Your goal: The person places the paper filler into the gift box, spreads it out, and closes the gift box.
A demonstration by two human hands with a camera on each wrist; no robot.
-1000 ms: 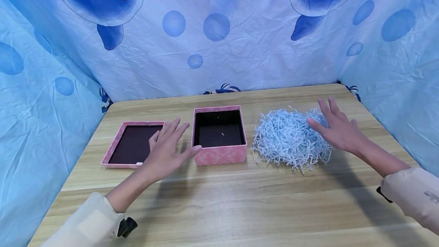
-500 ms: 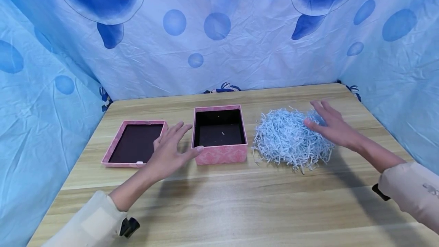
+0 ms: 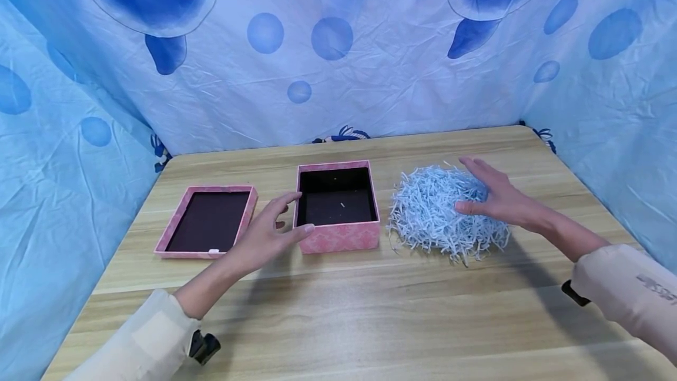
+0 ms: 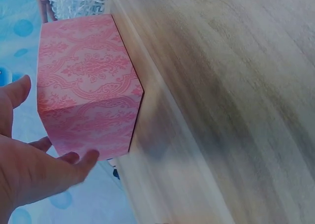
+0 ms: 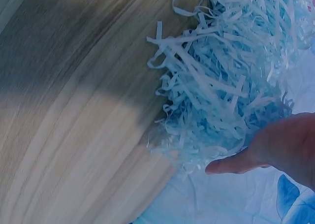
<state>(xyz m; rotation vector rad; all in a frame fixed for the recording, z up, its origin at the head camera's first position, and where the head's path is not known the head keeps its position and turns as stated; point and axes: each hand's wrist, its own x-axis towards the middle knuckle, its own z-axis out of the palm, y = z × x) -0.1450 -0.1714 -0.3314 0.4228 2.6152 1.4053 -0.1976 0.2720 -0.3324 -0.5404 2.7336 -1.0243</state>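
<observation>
A pink patterned box [image 3: 339, 237] with a dark interior stands in the middle of the table, a few small paper scraps on its floor. My left hand [image 3: 266, 239] is at its left side, thumb near the front corner, fingers spread and holding nothing. In the left wrist view the same hand [image 4: 44, 172] lies beside the box wall [image 4: 86, 76]. Right of the box is a heap of light blue shredded paper [image 3: 433, 210]. Over the heap's right side reaches my right hand [image 3: 499, 196], thumb and fingers apart; in the right wrist view its thumb overlaps the paper strands [image 5: 221, 86].
The pink box lid [image 3: 248, 216] lies upturned at the left, a small white bit on its front rim. A wooden table [image 3: 338, 310] carries everything. Blue curtains [image 3: 365, 87] with whale prints hang behind and at both sides.
My right hand has moved left over the shredded paper. My left hand has shifted slightly right, its fingers coming up to the box's left side. Box and lid stay in place.
</observation>
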